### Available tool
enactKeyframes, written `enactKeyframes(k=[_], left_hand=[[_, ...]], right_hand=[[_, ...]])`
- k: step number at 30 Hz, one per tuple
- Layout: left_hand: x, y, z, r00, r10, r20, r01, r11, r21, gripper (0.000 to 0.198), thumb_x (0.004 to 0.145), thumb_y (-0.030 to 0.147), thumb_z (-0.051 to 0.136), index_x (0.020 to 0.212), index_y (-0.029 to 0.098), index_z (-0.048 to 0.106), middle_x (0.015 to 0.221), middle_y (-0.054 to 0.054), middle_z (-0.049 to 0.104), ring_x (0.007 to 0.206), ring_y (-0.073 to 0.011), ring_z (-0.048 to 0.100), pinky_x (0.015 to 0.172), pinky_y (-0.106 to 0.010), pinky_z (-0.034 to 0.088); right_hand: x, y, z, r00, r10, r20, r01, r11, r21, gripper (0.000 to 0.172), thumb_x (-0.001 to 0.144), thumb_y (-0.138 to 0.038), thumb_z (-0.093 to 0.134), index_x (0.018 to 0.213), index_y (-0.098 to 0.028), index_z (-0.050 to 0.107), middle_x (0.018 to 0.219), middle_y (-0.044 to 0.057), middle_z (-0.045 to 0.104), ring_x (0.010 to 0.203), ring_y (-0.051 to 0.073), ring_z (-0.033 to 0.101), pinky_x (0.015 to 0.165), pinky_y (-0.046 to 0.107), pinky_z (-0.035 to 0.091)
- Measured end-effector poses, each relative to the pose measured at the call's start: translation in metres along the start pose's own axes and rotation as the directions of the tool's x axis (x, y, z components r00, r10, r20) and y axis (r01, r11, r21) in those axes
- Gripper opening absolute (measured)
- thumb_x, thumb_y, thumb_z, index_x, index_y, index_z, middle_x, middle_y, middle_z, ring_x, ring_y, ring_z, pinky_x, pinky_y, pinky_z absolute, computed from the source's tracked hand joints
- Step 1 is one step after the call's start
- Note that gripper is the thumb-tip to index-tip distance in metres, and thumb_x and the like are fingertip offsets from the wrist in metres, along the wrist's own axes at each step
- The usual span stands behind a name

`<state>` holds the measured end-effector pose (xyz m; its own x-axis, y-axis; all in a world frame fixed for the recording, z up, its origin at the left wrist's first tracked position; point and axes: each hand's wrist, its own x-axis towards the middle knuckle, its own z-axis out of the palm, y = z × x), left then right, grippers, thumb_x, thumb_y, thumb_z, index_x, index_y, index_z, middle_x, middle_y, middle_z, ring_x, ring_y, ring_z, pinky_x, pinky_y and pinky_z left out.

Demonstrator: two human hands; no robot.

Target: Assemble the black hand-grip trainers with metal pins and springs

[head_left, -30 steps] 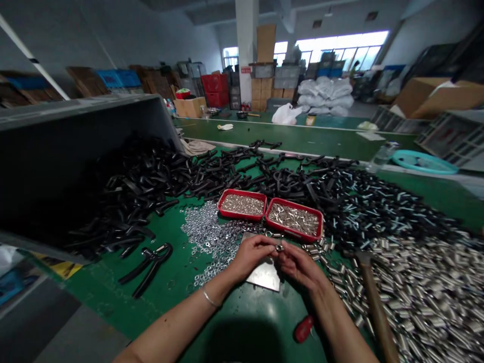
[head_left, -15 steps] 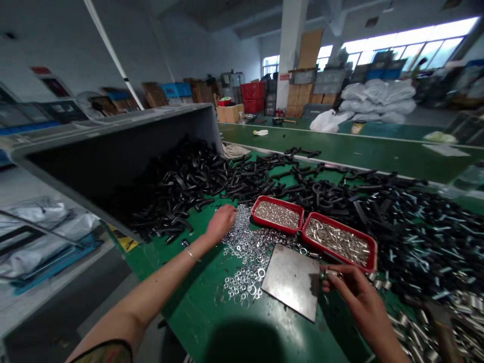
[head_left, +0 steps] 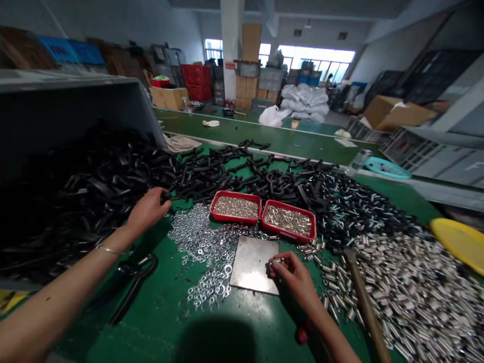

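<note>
My left hand (head_left: 148,209) is at the near edge of the heap of black handle-shaped parts (head_left: 204,174), its fingers closed around a dark piece (head_left: 165,195) that looks like one of them. Between the thumb and fingers of my right hand (head_left: 297,277) is a small ribbed metal cylinder (head_left: 278,261), held over the right side of a square steel plate (head_left: 251,264). Shiny washers and rings (head_left: 196,232) spread over the green table left of the plate. A single black handle with a metal piece (head_left: 134,287) lies below my left forearm.
Two red trays of small metal parts (head_left: 215,214) (head_left: 312,232) stand behind the plate. A hammer (head_left: 363,297) rests beside a large pile of metal cylinders (head_left: 416,292). At the left is a tipped grey bin (head_left: 145,111). A yellow lid (head_left: 459,242) sits at the right edge.
My left hand has moved from the washers to the black parts on the left. The view has turned right. My right hand, still pinching the metal cylinder, is now over the plate's edge.
</note>
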<state>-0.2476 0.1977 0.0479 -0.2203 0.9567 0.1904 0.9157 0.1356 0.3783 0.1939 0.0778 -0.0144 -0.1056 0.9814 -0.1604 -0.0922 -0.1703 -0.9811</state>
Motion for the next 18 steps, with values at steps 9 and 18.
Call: enactKeyframes(k=[9,18], left_hand=[[-0.179,0.197,0.086,0.743,0.411,0.529,0.422,0.325,-0.846,0.045,0.075,0.028,0.074,0.112,0.018,0.051,0.102,-0.01,0.069,0.083,-0.0232,0.072,0.073,-0.035,0.057],[-0.18,0.198,0.098,0.482,0.642,0.596,0.581,0.276,-0.766,0.066,0.082,0.02,0.062,0.144,0.024,0.04,0.101,-0.006,0.067,0.078,-0.0152,0.067,0.076,-0.03,0.052]], right_hand=[[0.039,-0.03,0.042,0.964,-0.066,-0.257,0.138,0.952,0.274,0.032,0.077,-0.045,0.077,0.096,-0.024,0.061,0.087,0.0,0.069,0.078,0.017,0.067,0.076,0.032,0.055],[-0.01,-0.013,-0.013,0.953,-0.082,-0.293,0.126,0.983,0.133,0.028,0.082,-0.043,0.075,0.097,-0.024,0.062,0.088,0.001,0.069,0.078,0.018,0.067,0.079,0.034,0.054]])
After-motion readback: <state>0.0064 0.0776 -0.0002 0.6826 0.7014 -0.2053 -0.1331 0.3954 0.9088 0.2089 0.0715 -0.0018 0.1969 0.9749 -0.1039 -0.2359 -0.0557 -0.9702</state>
